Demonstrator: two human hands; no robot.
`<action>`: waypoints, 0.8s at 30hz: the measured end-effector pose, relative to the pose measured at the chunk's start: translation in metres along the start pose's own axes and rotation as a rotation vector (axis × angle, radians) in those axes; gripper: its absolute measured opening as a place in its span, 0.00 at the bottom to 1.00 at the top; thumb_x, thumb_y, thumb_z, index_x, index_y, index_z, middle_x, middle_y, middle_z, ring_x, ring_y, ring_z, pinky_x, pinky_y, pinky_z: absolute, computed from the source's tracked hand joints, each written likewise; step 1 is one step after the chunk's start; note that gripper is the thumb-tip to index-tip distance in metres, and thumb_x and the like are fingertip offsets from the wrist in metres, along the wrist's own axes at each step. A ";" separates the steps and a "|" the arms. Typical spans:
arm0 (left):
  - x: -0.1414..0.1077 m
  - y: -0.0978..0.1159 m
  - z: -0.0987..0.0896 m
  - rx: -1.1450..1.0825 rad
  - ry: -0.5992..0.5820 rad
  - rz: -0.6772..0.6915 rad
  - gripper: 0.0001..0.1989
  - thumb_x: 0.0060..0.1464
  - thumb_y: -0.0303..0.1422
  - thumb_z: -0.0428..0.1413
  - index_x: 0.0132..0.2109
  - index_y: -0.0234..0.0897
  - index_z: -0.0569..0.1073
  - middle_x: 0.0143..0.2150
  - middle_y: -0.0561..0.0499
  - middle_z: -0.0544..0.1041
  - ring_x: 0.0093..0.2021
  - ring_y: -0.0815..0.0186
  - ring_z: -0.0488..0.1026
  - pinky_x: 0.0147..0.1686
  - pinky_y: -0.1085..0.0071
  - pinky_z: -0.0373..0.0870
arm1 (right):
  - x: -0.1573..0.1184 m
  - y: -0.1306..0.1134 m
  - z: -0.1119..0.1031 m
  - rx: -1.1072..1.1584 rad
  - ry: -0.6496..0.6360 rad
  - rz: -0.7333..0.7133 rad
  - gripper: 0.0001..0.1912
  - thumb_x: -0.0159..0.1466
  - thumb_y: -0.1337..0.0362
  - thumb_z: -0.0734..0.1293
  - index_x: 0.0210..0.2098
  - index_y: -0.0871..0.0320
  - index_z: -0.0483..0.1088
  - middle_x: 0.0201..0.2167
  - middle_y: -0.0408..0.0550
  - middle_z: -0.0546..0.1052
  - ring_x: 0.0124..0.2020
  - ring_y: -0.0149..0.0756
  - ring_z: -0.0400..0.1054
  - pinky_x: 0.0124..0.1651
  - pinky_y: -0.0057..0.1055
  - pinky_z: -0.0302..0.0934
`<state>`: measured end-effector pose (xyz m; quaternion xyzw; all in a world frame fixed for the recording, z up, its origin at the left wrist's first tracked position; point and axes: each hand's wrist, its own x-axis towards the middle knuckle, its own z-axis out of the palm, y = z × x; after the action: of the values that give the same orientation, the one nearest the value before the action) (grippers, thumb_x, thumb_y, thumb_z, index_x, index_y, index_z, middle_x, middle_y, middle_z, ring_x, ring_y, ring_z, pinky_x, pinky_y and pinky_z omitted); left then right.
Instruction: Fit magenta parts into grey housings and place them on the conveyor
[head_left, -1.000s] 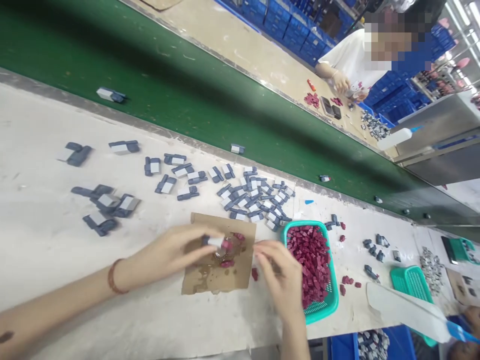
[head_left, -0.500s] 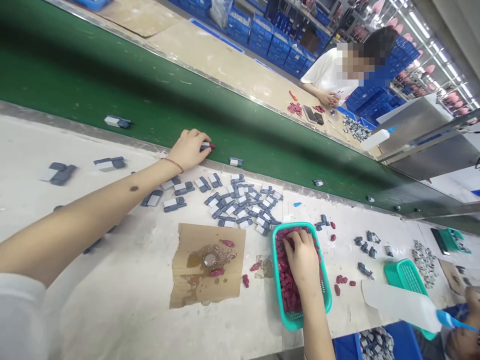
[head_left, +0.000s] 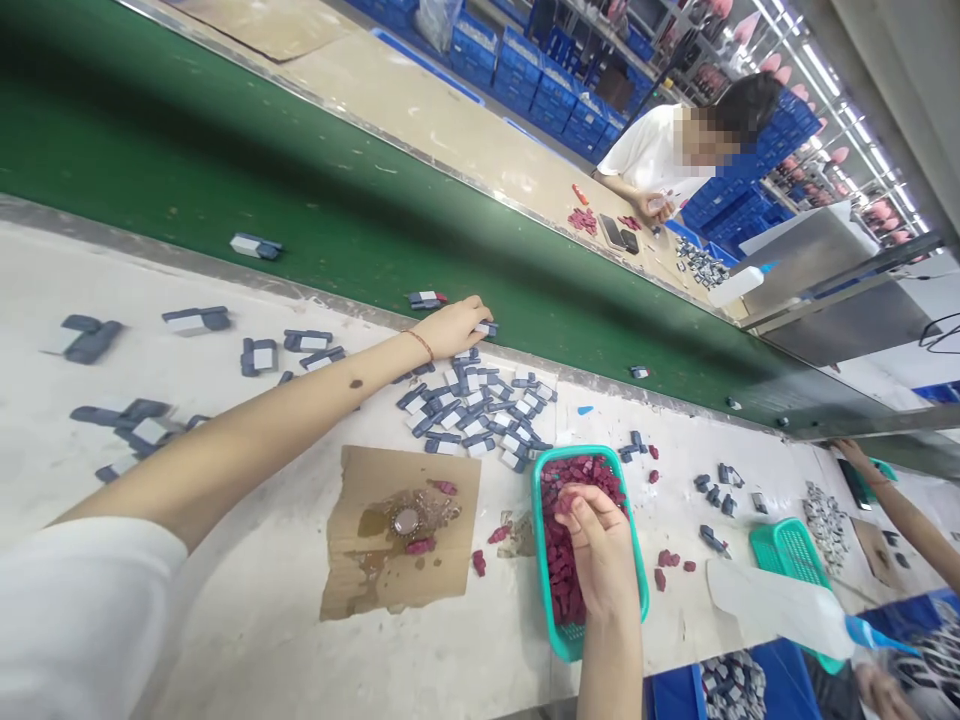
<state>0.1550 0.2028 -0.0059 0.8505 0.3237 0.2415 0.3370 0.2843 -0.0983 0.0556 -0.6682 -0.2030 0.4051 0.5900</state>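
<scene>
The left hand (head_left: 466, 325) grasps a grey-and-white part (head_left: 489, 329) by the green belt (head_left: 337, 220)'s near edge; the right hand (head_left: 604, 545) pinches a maroon piece (head_left: 565, 500) over the teal basket (head_left: 540, 560). One red-tipped part (head_left: 427, 299) is on the belt; many untipped parts (head_left: 480, 405) lie near the table (head_left: 247, 600)'s far edge.

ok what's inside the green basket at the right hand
Dark red pieces lie heaped in the green basket; the right hand hides some, and the bottom beneath them is covered.
</scene>
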 end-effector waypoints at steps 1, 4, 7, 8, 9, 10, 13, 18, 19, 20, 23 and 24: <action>-0.002 0.003 -0.001 -0.047 0.029 -0.018 0.15 0.53 0.29 0.51 0.46 0.27 0.73 0.47 0.37 0.71 0.41 0.55 0.73 0.50 0.55 0.68 | -0.004 0.000 0.005 0.018 -0.023 0.006 0.15 0.47 0.54 0.77 0.26 0.57 0.74 0.27 0.44 0.77 0.25 0.31 0.70 0.29 0.28 0.68; -0.018 0.014 -0.008 -0.197 0.128 -0.089 0.18 0.55 0.32 0.51 0.52 0.27 0.68 0.52 0.36 0.69 0.39 0.60 0.75 0.44 0.61 0.72 | -0.015 0.001 0.022 0.040 -0.097 0.021 0.16 0.49 0.54 0.77 0.24 0.57 0.71 0.21 0.40 0.72 0.18 0.25 0.63 0.21 0.22 0.62; -0.053 0.026 -0.018 -0.374 0.166 -0.155 0.17 0.56 0.36 0.51 0.49 0.30 0.66 0.46 0.40 0.74 0.37 0.61 0.77 0.38 0.64 0.75 | -0.023 0.009 0.040 0.003 -0.160 0.023 0.17 0.53 0.52 0.74 0.25 0.57 0.67 0.17 0.37 0.68 0.15 0.25 0.60 0.17 0.21 0.58; -0.068 0.030 -0.022 -0.483 0.162 -0.189 0.16 0.55 0.37 0.53 0.46 0.31 0.66 0.42 0.43 0.75 0.37 0.61 0.77 0.37 0.64 0.75 | -0.024 0.014 0.046 -0.025 -0.182 0.019 0.17 0.54 0.52 0.73 0.26 0.57 0.66 0.16 0.37 0.67 0.15 0.25 0.60 0.17 0.21 0.57; -0.085 0.033 -0.025 -0.605 0.155 -0.234 0.15 0.53 0.38 0.56 0.44 0.33 0.66 0.38 0.46 0.77 0.36 0.61 0.77 0.37 0.65 0.75 | -0.025 0.018 0.052 -0.060 -0.206 0.011 0.17 0.55 0.51 0.72 0.26 0.56 0.65 0.16 0.37 0.67 0.15 0.26 0.59 0.17 0.21 0.56; -0.103 0.037 -0.029 -0.724 0.148 -0.289 0.16 0.50 0.39 0.59 0.41 0.35 0.66 0.35 0.48 0.77 0.35 0.61 0.77 0.36 0.65 0.75 | -0.026 0.024 0.057 -0.105 -0.229 0.000 0.17 0.56 0.51 0.71 0.26 0.56 0.65 0.16 0.37 0.68 0.14 0.26 0.59 0.17 0.22 0.55; -0.152 0.045 -0.036 -0.905 0.128 -0.460 0.20 0.42 0.39 0.65 0.39 0.37 0.65 0.28 0.53 0.76 0.30 0.63 0.76 0.33 0.67 0.73 | -0.028 0.039 0.074 -0.308 -0.282 -0.082 0.15 0.60 0.53 0.68 0.25 0.56 0.64 0.16 0.38 0.68 0.16 0.28 0.60 0.18 0.23 0.55; -0.208 0.051 -0.033 -0.979 0.061 -0.595 0.19 0.43 0.43 0.66 0.36 0.36 0.69 0.27 0.53 0.76 0.29 0.63 0.75 0.29 0.69 0.70 | -0.028 0.055 0.096 -0.650 -0.432 -0.353 0.13 0.66 0.60 0.60 0.27 0.56 0.67 0.23 0.44 0.75 0.24 0.34 0.68 0.28 0.27 0.60; -0.215 0.051 -0.030 -1.014 0.060 -0.612 0.19 0.43 0.43 0.66 0.35 0.36 0.69 0.29 0.52 0.77 0.31 0.62 0.75 0.31 0.68 0.71 | -0.028 0.057 0.099 -0.704 -0.464 -0.405 0.13 0.67 0.62 0.59 0.27 0.56 0.67 0.24 0.45 0.75 0.26 0.34 0.69 0.29 0.28 0.60; -0.221 0.051 -0.028 -1.052 0.064 -0.629 0.19 0.43 0.43 0.66 0.35 0.36 0.69 0.32 0.51 0.77 0.33 0.61 0.76 0.33 0.68 0.72 | -0.027 0.059 0.102 -0.759 -0.485 -0.457 0.13 0.67 0.63 0.58 0.27 0.56 0.66 0.25 0.45 0.75 0.26 0.35 0.68 0.29 0.28 0.60; -0.234 0.050 -0.021 -1.124 0.089 -0.674 0.20 0.44 0.44 0.65 0.38 0.37 0.70 0.35 0.50 0.77 0.37 0.60 0.76 0.36 0.67 0.72 | -0.026 0.061 0.106 -0.923 -0.505 -0.601 0.14 0.68 0.67 0.56 0.26 0.55 0.63 0.23 0.45 0.71 0.24 0.35 0.65 0.28 0.28 0.57; -0.236 0.050 -0.020 -1.123 0.096 -0.680 0.20 0.44 0.43 0.65 0.39 0.36 0.70 0.35 0.50 0.77 0.36 0.61 0.76 0.35 0.67 0.72 | -0.026 0.061 0.106 -0.967 -0.505 -0.630 0.15 0.68 0.67 0.55 0.26 0.54 0.63 0.23 0.44 0.70 0.24 0.34 0.64 0.27 0.28 0.56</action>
<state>0.0029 0.0147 -0.0012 0.3838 0.4137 0.2917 0.7723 0.1738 -0.0648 0.0077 -0.6512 -0.6834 0.2196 0.2463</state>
